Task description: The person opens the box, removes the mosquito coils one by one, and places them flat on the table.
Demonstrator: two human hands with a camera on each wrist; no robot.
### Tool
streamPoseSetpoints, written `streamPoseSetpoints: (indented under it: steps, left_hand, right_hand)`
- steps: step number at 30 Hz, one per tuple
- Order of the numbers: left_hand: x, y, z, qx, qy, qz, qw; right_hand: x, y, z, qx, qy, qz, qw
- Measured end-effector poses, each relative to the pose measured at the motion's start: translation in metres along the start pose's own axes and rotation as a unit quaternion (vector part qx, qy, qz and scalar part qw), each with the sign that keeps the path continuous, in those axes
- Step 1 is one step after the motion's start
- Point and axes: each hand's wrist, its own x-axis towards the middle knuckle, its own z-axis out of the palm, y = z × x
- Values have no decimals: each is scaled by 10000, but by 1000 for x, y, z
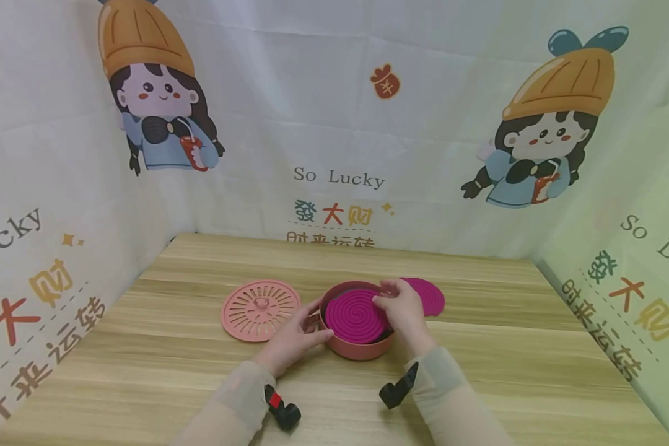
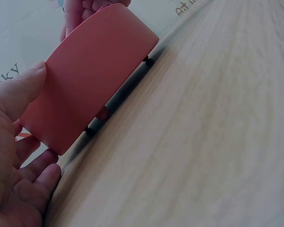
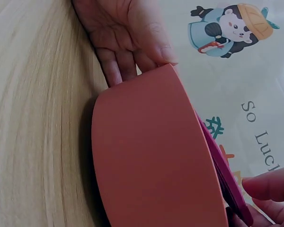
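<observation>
A round coral-red mosquito coil holder stands on small feet on the table. My left hand holds its left side, thumb near the rim and fingers along the wall, as the left wrist view also shows. A magenta mosquito coil lies tilted in the holder's opening, its right edge raised in the right wrist view. My right hand pinches that edge between thumb and fingers. The inside of the holder beneath the coil is mostly hidden.
A slotted pink lid with a small knob lies left of the holder. Another magenta coil rests on the wooden table behind my right hand, partly covered by it. Printed cloth hangs around the back and sides.
</observation>
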Motion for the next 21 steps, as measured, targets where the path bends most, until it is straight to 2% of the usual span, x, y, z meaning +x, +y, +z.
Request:
streamPoseSetpoints:
  steps: [12,21]
  left_hand:
    - [-4,4,1,-23,91,-59,9999]
    - [-3,5,1,6,87,-52,9999]
  right_hand:
    - [0,-1,4,483,257,192,9983]
    - [0,1,4,885,167,387,9952]
